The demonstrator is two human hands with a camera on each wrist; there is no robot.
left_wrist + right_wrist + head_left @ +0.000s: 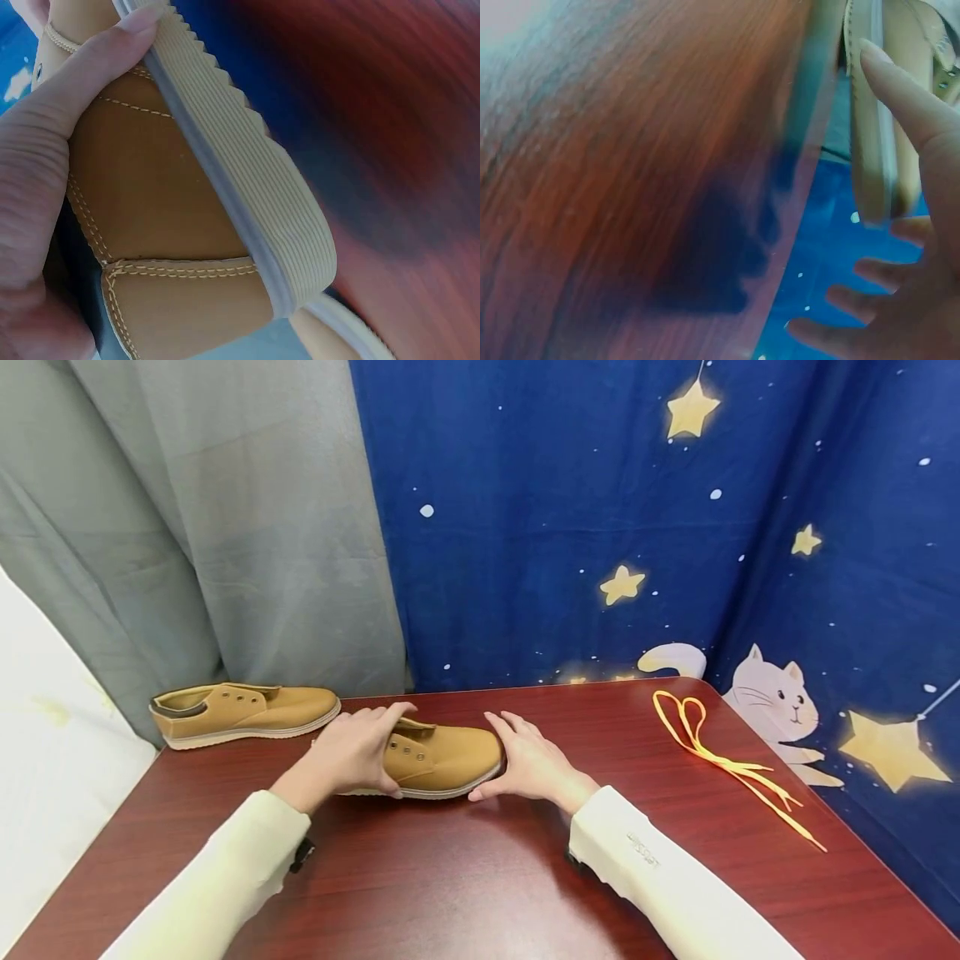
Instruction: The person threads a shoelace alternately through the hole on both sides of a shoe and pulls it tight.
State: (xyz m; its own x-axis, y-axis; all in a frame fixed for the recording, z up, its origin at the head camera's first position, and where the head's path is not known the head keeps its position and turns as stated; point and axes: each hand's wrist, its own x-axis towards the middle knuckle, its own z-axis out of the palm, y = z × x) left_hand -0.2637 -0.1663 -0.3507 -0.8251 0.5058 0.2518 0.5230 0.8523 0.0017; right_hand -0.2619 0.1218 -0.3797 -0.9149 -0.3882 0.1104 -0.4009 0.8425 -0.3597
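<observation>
A tan lace-up shoe [450,760], without a lace in its eyelets, lies sideways between both hands, toe to the right. My left hand [352,750] grips it around the ankle opening, with the thumb [112,64] along the near side down to the ribbed pale sole [247,142]. Around the toe, my right hand [536,764] is spread, its thumb [900,86] beside the sole edge and its fingers reaching past the toe end. The left hand covers the shoe's heel part in the head view.
A matching tan shoe [277,708], also unlaced, stands at the back left of the dark red table [450,885]. On the right side lie yellow-orange shoelaces [723,762], looped at one end. Grey and blue star-patterned curtains [540,527] hang right behind the table's back edge.
</observation>
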